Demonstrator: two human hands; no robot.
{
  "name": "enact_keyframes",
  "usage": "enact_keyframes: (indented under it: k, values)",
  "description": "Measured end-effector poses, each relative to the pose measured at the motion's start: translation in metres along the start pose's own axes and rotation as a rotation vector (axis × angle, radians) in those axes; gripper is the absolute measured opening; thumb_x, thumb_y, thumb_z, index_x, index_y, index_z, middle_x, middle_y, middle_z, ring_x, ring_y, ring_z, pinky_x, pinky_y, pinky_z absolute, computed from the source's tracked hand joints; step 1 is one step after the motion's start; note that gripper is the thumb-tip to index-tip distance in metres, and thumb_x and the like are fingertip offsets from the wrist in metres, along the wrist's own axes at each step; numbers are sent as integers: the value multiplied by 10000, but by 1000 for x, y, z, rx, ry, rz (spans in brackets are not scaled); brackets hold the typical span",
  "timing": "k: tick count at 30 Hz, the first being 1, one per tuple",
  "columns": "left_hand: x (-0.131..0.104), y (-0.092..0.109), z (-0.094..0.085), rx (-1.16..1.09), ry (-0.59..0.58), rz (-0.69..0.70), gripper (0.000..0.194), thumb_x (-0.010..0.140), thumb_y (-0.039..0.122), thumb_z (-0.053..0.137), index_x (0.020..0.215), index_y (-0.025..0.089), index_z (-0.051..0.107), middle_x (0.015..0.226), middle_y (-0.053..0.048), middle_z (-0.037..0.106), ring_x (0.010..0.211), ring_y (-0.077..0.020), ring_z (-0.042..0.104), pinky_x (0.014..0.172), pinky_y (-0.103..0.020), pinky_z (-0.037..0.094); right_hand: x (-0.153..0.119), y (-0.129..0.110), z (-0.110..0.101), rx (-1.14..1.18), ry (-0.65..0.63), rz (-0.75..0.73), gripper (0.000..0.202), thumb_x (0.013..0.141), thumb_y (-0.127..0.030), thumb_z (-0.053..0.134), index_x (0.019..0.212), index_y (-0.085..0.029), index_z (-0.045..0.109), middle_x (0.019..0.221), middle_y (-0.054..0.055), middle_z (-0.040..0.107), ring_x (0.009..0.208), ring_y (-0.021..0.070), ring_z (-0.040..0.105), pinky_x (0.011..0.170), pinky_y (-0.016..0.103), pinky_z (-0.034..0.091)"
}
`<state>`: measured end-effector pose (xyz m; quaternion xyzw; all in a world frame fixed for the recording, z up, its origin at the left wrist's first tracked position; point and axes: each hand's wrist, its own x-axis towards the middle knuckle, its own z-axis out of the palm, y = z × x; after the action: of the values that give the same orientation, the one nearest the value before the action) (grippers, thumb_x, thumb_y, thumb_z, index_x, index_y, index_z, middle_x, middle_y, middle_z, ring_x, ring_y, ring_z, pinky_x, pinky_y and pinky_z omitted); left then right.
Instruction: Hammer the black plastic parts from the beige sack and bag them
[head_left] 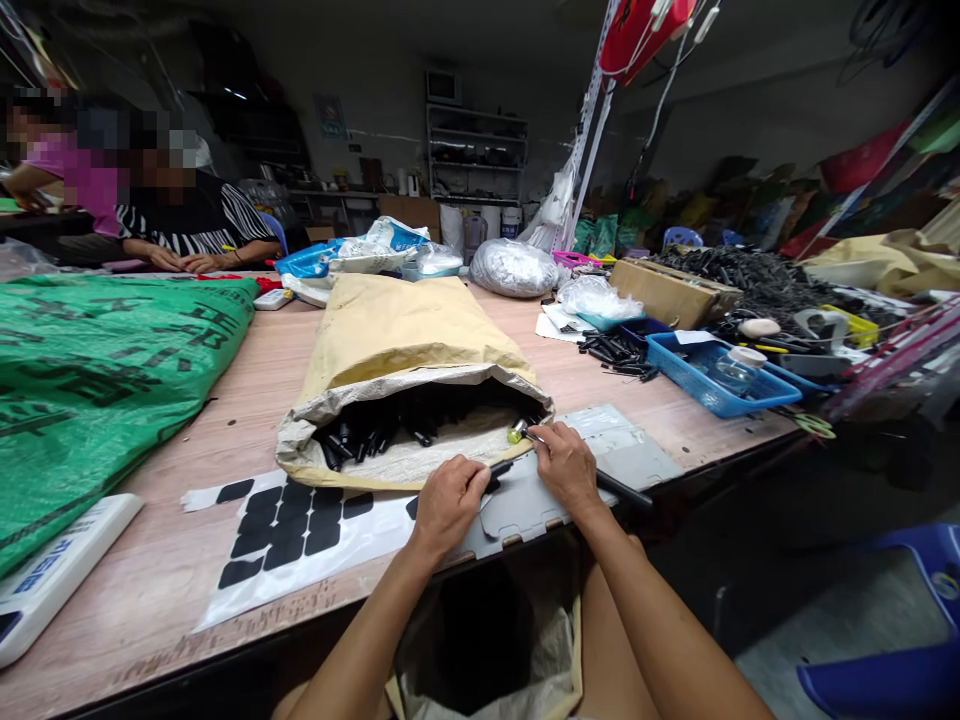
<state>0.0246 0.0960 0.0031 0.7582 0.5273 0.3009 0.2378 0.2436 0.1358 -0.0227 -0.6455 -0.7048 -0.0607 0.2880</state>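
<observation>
My right hand (pixel 568 468) is closed round a small hammer (pixel 517 431) with a yellow-green end; its black handle sticks out to the right past my wrist. My left hand (pixel 452 503) pinches a short black tube-like part (pixel 501 468) over a grey board (pixel 517 510) at the table edge. Just beyond both hands, a tan woven sack (pixel 427 325) lies with its mouth facing me. Several black tube-like parts (pixel 367 435) show inside it. To the left of my left hand, a white sheet with black rounded-square stickers (pixel 281 530) lies partly under the sack.
A second open sack (pixel 562 660) hangs below the table edge by my legs. At left are a green sack (pixel 112 370) and white scale (pixel 64 575). A blue tray (pixel 712 390) and black parts (pixel 615 355) lie at right. Two people sit far left.
</observation>
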Motion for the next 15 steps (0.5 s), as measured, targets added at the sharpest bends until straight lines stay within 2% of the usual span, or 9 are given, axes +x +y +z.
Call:
enact_keyframes:
  k: [3,5,9,12,15]
  values:
    - [-38,18,2,-68,-100,81,303,1025,394,432,970,257,697,926,-42,669,895,-200,622,803,-324,443,0,1,1,1,4,-3,267,931,-166,562,1130,-258,714,975,41,653,942,205,547,829,296,372]
    - [-69,23,11,-15,-201,152,290,1027,377,432,957,267,691,917,-53,675,867,-210,623,803,-355,442,0,1,1,-1,11,-3,264,928,-167,564,1126,-258,713,976,42,652,942,206,545,827,297,369]
    - [-116,8,39,221,-326,167,212,974,261,470,898,230,666,929,-93,679,848,-240,630,783,-397,452,-1,1,2,-3,17,-7,265,921,-161,569,1120,-259,713,977,42,652,943,207,543,824,300,365]
    - [-130,-3,49,274,-412,121,125,897,206,563,956,231,671,998,-86,690,874,-238,654,734,-348,473,-1,1,3,-7,17,-4,269,921,-161,570,1127,-261,712,969,42,649,938,209,543,814,301,363]
    - [-119,0,31,132,-420,142,168,886,223,610,1026,273,689,967,-37,701,847,-200,671,722,-296,487,-2,2,4,-8,13,-4,266,925,-166,572,1131,-260,712,965,42,648,938,209,544,811,300,362]
